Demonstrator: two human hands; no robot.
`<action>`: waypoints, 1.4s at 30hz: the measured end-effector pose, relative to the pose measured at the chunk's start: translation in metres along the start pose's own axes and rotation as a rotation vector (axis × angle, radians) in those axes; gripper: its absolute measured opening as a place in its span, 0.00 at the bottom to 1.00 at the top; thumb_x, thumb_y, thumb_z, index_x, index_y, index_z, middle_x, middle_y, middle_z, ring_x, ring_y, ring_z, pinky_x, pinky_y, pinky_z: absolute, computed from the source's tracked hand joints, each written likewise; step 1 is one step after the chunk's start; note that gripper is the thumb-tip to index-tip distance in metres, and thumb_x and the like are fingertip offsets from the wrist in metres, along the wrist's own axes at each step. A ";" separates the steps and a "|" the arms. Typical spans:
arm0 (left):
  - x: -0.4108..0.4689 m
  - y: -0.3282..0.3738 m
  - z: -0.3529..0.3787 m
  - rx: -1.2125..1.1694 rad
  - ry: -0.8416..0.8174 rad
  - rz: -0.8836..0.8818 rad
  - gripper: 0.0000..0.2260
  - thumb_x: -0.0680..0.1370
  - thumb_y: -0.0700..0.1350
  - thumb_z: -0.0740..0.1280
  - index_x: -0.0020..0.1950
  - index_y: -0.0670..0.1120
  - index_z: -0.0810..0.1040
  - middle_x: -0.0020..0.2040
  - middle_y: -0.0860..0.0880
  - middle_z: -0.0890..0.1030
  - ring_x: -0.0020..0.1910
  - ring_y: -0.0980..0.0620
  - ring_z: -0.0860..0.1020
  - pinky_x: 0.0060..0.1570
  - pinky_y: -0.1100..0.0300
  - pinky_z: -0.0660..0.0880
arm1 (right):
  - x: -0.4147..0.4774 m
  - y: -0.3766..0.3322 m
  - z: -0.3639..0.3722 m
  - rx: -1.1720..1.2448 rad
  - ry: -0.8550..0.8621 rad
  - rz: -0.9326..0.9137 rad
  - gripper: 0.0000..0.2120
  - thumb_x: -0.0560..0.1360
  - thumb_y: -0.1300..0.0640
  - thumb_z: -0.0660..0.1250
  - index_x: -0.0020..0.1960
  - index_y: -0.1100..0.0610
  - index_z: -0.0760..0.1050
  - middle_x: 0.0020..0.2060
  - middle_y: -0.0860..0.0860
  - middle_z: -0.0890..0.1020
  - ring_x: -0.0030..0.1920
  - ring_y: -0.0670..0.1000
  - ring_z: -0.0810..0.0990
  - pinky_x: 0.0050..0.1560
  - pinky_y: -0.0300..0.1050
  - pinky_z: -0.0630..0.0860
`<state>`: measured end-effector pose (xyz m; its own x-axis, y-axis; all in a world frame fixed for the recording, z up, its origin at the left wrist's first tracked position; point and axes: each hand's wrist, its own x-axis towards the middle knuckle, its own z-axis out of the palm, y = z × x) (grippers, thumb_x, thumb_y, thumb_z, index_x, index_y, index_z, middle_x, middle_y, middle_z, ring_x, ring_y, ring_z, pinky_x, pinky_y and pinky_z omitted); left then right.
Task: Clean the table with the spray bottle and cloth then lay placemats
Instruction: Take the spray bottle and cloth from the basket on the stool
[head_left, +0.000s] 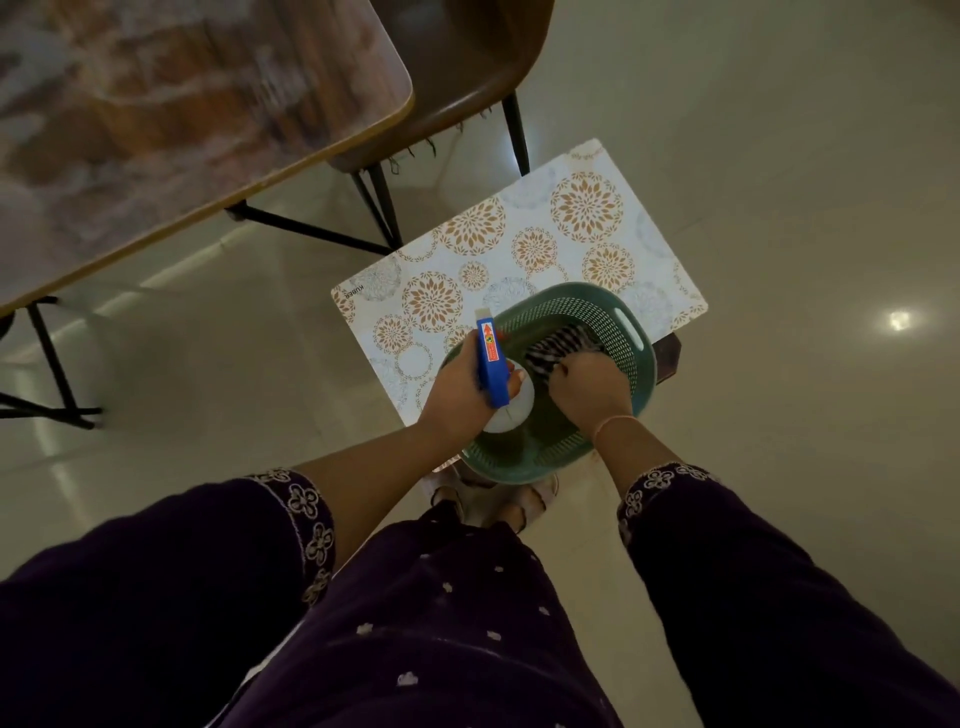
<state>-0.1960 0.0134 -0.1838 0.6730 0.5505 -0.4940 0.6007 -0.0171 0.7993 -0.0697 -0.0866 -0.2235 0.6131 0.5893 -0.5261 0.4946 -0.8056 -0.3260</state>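
My left hand (457, 389) grips a spray bottle (492, 364) with a blue trigger head and a white body, held over the near left part of a green perforated basket (631, 332). Inside the basket, my right hand (587, 387) pinches a dark and white striped cloth (550, 351). The basket stands on floral placemats (519, 244), white with orange and grey rosettes, which lie on a low dark stool whose corner shows at the right. The wooden table (171, 114) is at the upper left.
A brown chair (457, 67) with black legs is tucked beside the table's right end. Black table legs (52, 358) reach down to the pale glossy tiled floor (779, 156). My feet in sandals (488, 499) are just below the basket.
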 end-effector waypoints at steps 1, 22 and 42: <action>-0.002 0.004 0.000 -0.014 0.005 0.012 0.20 0.74 0.47 0.68 0.63 0.45 0.67 0.42 0.50 0.75 0.42 0.51 0.75 0.51 0.55 0.75 | -0.001 0.000 -0.004 0.023 0.032 -0.001 0.13 0.77 0.56 0.57 0.36 0.59 0.71 0.35 0.55 0.75 0.41 0.58 0.77 0.46 0.53 0.76; -0.061 0.089 -0.074 -0.036 0.319 0.131 0.11 0.75 0.51 0.66 0.51 0.47 0.68 0.42 0.51 0.75 0.39 0.56 0.74 0.39 0.72 0.69 | -0.071 -0.063 -0.086 0.778 0.454 0.150 0.11 0.79 0.57 0.59 0.40 0.60 0.69 0.31 0.49 0.70 0.32 0.46 0.68 0.31 0.38 0.63; -0.159 0.062 -0.192 -0.119 0.231 -0.089 0.16 0.74 0.43 0.68 0.61 0.47 0.71 0.55 0.43 0.74 0.53 0.44 0.75 0.55 0.50 0.74 | -0.101 -0.175 -0.099 1.578 -0.454 0.262 0.10 0.80 0.69 0.51 0.43 0.70 0.68 0.38 0.62 0.74 0.38 0.58 0.74 0.35 0.48 0.78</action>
<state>-0.3486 0.0849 0.0094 0.4955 0.7217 -0.4834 0.5888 0.1301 0.7977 -0.1575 0.0012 -0.0357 0.2160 0.6006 -0.7698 -0.8278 -0.3054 -0.4706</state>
